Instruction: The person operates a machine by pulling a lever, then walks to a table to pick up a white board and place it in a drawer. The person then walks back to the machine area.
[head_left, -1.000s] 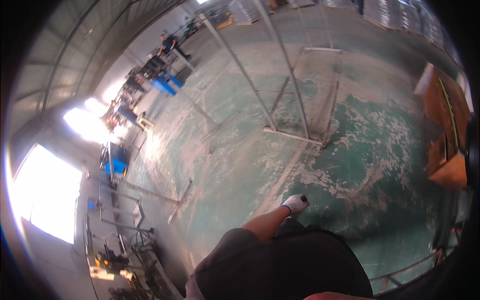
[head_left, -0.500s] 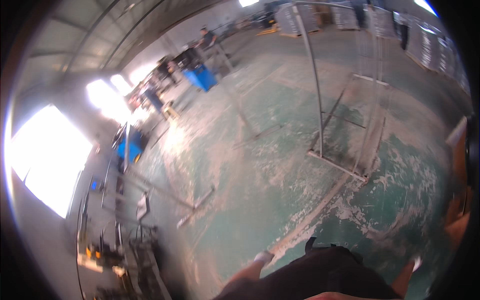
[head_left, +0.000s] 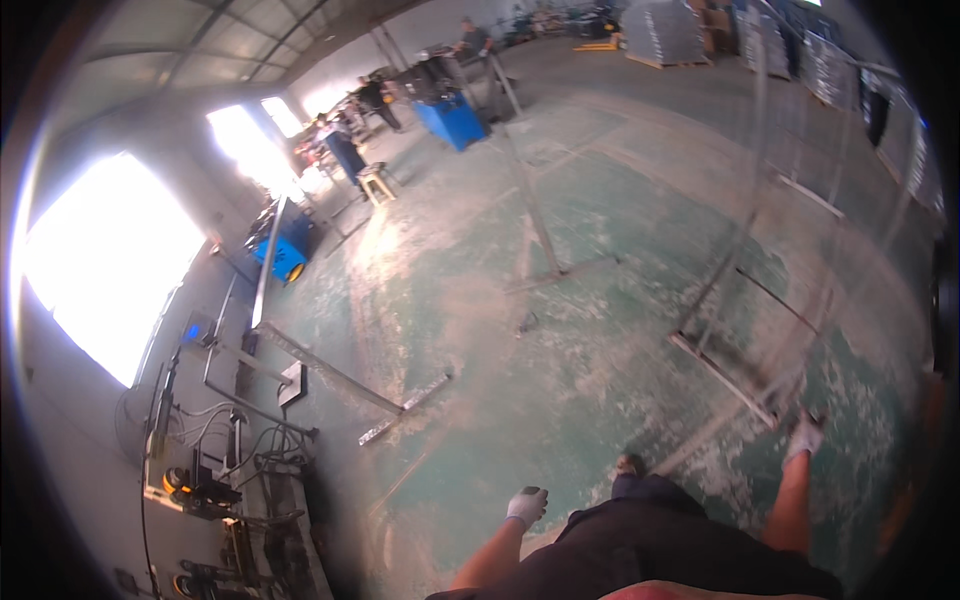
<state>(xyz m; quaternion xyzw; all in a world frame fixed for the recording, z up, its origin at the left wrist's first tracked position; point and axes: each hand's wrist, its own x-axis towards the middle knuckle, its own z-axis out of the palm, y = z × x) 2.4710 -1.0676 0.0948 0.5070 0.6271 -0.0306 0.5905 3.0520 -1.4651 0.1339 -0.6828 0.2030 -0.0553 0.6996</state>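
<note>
My left hand [head_left: 528, 505], in a pale glove with dark fingertips, hangs by my left leg. Its fingers curl in and nothing shows in them. On the right, my right hand [head_left: 803, 437] reaches out from my side in a similar glove. Its fingers look slightly apart, with no thing in the hand. Nearest to it is the foot of a metal frame [head_left: 722, 378], whose thin uprights rise beyond; hand and frame appear apart. My dark-clothed legs and one shoe [head_left: 632, 465] show at the lower middle.
At left stand a metal post with a floor foot [head_left: 405, 410] and machinery with cables [head_left: 205, 490]. Farther off are blue machines [head_left: 452, 122], a stool [head_left: 377, 182], another floor stand [head_left: 560, 272] and a person [head_left: 378, 100]. Wrapped pallets [head_left: 665, 32] line the far right.
The view has swung left, so the metal frame sits farther right. Both hands have come farther into view, the right one raised outward from my side.
</note>
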